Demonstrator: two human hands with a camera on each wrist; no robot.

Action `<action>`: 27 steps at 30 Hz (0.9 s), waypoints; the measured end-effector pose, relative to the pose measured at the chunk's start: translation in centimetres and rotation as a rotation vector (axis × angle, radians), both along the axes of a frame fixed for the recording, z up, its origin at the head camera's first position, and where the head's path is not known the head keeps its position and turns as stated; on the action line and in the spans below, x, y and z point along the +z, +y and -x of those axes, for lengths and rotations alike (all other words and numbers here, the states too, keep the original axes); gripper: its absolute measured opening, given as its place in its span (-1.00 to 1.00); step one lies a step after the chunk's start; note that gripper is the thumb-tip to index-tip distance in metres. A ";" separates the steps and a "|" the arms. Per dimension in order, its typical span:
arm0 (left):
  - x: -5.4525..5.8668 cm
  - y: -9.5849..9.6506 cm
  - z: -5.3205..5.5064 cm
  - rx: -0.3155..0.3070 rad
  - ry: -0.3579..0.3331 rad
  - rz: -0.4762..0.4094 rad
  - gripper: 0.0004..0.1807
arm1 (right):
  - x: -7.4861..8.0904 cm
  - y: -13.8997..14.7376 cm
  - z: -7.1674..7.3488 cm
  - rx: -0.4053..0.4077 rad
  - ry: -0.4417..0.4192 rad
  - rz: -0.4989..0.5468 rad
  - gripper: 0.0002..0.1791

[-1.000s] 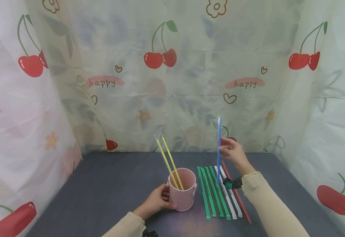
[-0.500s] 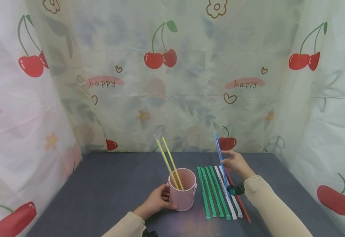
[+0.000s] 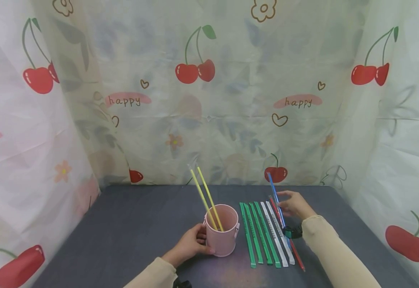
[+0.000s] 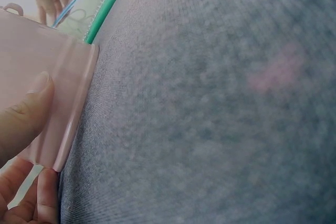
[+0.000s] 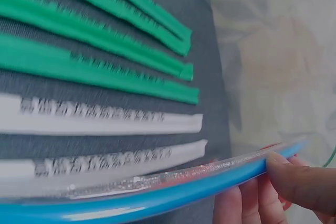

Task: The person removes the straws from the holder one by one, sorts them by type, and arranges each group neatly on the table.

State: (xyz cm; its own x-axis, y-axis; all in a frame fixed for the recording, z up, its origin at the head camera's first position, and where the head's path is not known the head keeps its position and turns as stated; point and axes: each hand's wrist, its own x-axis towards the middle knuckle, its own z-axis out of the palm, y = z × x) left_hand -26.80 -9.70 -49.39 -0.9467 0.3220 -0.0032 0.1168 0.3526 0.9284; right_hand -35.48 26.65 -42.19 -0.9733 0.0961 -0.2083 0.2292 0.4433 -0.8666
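Observation:
A blue straw in a clear wrapper (image 5: 157,196) is pinched between the thumb and fingers of my right hand (image 3: 294,204). In the head view the blue straw (image 3: 275,192) leans over the red straw (image 3: 297,256) and beside the white-wrapped straws (image 3: 275,236). My left hand (image 3: 189,245) grips the side of a pink bucket (image 3: 221,242), its thumb on the front wall in the left wrist view. Two yellow straws (image 3: 204,192) stand tilted inside the bucket, their wrappers clear at the top.
Several green-wrapped straws (image 3: 254,236) lie in a row between the bucket and the white ones. The dark table (image 3: 141,216) ends at a patterned curtain (image 3: 231,120) behind and at both sides.
My right hand has lowered and shifted right with the blue straw, from above the green and white straws to over the red one. The left hand and bucket have stayed still.

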 end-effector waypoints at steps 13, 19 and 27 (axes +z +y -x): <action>-0.4 -0.1 0.2 -0.003 0.012 -0.016 -0.28 | -1.6 2.1 -0.3 -0.057 -0.082 -0.075 -0.43; -0.3 0.0 0.1 -0.001 0.007 -0.017 -0.28 | -2.1 2.6 -0.3 -0.043 -0.107 -0.098 -0.45; -0.3 0.0 0.0 -0.002 0.014 -0.015 -0.28 | -2.2 2.8 -0.6 -0.030 -0.145 -0.076 -0.47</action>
